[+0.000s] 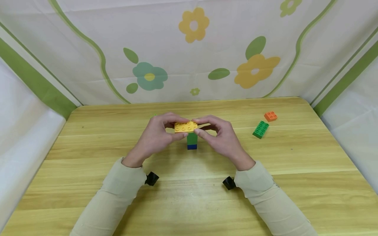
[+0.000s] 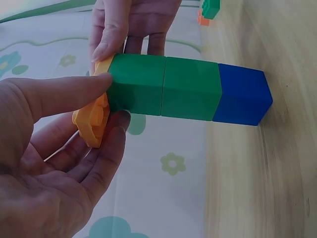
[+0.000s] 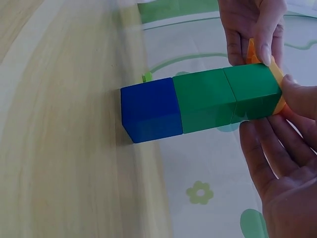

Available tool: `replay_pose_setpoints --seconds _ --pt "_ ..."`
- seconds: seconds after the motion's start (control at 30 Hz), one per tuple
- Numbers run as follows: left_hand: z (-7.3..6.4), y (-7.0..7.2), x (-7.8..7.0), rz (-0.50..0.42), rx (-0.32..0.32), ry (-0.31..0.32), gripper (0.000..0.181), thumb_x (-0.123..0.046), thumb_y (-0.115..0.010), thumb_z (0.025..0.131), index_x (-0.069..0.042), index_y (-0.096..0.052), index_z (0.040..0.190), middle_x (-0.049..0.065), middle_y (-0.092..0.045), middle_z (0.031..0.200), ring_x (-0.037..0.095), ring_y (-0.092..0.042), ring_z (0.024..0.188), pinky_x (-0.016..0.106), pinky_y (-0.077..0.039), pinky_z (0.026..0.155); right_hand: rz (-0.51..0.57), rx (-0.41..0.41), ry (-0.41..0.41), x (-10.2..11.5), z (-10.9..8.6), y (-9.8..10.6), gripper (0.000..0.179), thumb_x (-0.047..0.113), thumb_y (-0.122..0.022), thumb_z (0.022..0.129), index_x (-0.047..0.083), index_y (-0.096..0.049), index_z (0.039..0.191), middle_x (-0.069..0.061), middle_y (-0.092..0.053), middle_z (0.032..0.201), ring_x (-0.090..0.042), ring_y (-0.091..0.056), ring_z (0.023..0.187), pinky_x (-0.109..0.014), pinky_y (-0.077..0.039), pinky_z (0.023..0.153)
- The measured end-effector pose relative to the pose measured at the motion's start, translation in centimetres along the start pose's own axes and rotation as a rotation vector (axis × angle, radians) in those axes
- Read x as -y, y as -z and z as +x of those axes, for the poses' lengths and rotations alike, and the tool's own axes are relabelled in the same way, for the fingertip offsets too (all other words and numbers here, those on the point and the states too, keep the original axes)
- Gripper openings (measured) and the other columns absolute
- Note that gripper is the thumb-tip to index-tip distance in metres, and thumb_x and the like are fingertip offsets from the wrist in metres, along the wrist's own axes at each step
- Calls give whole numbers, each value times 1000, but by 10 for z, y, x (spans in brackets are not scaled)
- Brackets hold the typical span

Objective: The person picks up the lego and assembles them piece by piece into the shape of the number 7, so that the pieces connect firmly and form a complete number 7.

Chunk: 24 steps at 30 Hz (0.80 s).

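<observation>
A small tower stands upright on the table (image 1: 189, 203): a blue block (image 1: 192, 147) at the bottom, two green blocks (image 2: 166, 87) above it. Across its top lies a yellow studded brick (image 1: 183, 127), which sticks out past the tower on the left. My left hand (image 1: 155, 131) pinches the overhanging end of this brick between thumb and fingers. At the other end, my right hand (image 1: 220, 133) pinches the yellow brick over the tower, thumb in front and fingers behind. Whether the brick is fully pressed down onto the top green block I cannot tell.
Towards the right rear of the table lie a green studded brick (image 1: 261, 129) and a smaller orange brick (image 1: 270, 116). A light green piece (image 3: 147, 77) peeks out behind the tower, mostly hidden in the head view. A flower-printed cloth (image 1: 177, 59) rises behind the table's far edge.
</observation>
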<state>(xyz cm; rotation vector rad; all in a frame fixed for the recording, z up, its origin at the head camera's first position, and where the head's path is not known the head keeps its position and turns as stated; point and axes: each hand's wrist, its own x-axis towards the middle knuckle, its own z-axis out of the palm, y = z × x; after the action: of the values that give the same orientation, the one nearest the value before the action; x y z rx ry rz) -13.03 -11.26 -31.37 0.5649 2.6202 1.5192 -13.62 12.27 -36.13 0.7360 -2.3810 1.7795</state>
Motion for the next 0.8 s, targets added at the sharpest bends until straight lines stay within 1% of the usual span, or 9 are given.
replay_pose_setpoints --seconds 0.13,0.27,0.4,0.53,0.57,0.7,0.77,0.8 --pt "0 0 1 -2 2 8 34 -5 -86 90 -12 -82 123 5 -78 121 24 -68 102 56 -59 99 5 3 5 -1 0 -1 25 3 -78 98 8 -77 123 -8 -78 127 -25 -73 117 -41 -61 102" --pt "1 0 1 4 2 12 35 -5 -87 90 -12 -82 123 5 -78 120 24 -68 100 56 -59 99 8 2 -1 -2 0 -1 25 4 -78 98 8 -77 123 -7 -78 127 -22 -73 117 -39 -62 102" --pt "1 0 1 -1 1 19 34 -5 -87 89 -11 -82 123 5 -78 119 24 -68 100 55 -60 99 25 -2 -7 -3 0 -1 24 4 -78 98 7 -77 122 -8 -78 128 -20 -73 117 -47 -60 105" --pt "1 0 0 -14 -3 22 34 -5 -87 89 -10 -82 122 6 -78 119 25 -68 100 55 -60 99 59 0 -15 -4 0 -1 25 2 -78 97 6 -77 122 -10 -77 128 -24 -74 117 -57 -57 108" --pt "1 0 0 -16 -6 23 34 -5 -87 89 -10 -82 122 6 -78 118 25 -68 100 55 -60 99 66 3 -21 -4 0 -1 25 3 -78 97 6 -77 122 -10 -77 129 -24 -74 117 -56 -57 109" --pt "0 -2 0 -17 -18 32 34 -6 -89 88 -12 -83 121 4 -78 114 23 -68 98 48 -61 95 96 19 -55 -5 -1 0 26 3 -78 98 6 -76 123 -9 -76 131 -21 -72 120 -46 -58 110" --pt "0 -2 0 -19 -22 35 34 -6 -89 87 -12 -83 121 4 -78 113 23 -68 98 47 -61 94 105 26 -71 -4 0 1 26 4 -78 98 7 -76 124 -9 -76 132 -19 -72 122 -39 -58 110" --pt "0 -2 0 -21 -22 36 35 -7 -89 87 -12 -83 121 4 -78 113 23 -68 98 47 -61 94 112 29 -76 -4 0 1 27 3 -78 98 7 -76 124 -9 -75 132 -19 -72 122 -39 -57 111"
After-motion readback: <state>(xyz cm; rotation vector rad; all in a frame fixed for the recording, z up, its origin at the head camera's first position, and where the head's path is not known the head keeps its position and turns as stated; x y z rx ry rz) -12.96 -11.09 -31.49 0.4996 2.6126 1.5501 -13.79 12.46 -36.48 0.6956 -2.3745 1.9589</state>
